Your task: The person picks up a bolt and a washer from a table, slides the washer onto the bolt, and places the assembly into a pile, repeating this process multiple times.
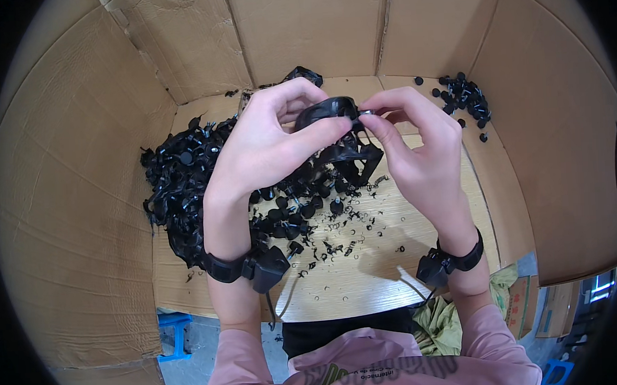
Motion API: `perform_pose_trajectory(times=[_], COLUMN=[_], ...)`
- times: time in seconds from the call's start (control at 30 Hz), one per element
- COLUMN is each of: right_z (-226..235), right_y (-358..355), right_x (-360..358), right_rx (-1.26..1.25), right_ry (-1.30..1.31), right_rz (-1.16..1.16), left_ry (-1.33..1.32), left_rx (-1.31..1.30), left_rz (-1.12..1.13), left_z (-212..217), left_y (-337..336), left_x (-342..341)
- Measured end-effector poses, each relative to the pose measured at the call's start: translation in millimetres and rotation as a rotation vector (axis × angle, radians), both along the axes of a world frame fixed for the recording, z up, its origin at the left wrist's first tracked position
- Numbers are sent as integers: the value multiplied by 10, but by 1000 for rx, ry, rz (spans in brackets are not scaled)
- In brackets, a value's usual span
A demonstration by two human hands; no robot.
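Above the far middle of the table, my left hand [278, 135] is closed around a black, glossy rubber sheet [327, 111] with ragged strips hanging below it. My right hand [416, 136] pinches a small metal-ended black piece [365, 112] at the sheet's right edge, between thumb and forefinger. Whether that piece is still joined to the sheet, I cannot tell. To the left, partly behind my left forearm, lies a big heap of black rubber pieces [183, 157]. Many have round heads and metal studs. Loose round-headed studs [292, 221] spread from it toward the middle.
Cardboard walls [308, 34] enclose the left, far and right sides. A separate group of black round-headed studs [466, 96] lies in the far right corner. Small black scraps and rings [338, 246] litter the wooden board [374, 286]. A blue stool [176, 336] stands below left, green cloth [441, 324] below right.
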State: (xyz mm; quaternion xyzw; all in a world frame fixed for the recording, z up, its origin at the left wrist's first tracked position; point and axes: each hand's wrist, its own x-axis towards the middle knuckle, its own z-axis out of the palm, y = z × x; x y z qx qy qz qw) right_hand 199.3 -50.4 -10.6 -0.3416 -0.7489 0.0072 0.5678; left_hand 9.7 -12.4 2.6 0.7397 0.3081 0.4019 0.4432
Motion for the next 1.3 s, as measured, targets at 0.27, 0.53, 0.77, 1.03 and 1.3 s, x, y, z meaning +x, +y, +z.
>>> perform_pose_trajectory(times=[0.27, 0.53, 0.77, 1.03, 1.3], right_z=[-41, -110, -123, -120, 82], right_y=[40, 42, 60, 103, 154], right_x=[-3, -107, -55, -123, 273], right_rx=[-125, -191, -203, -389, -373], right_ry=[149, 158, 42, 289, 531], right_rz=[156, 159, 66, 219, 195], left_ry=[-125, -291, -203, -356, -489], left_rx=[-138, -106, -26, -120, -10], left_rz=[84, 90, 179, 86, 407], left_z=[101, -73, -78, -110, -75], left_y=[-12, 153, 87, 159, 284], left_x=[-12, -33, 76, 12, -377])
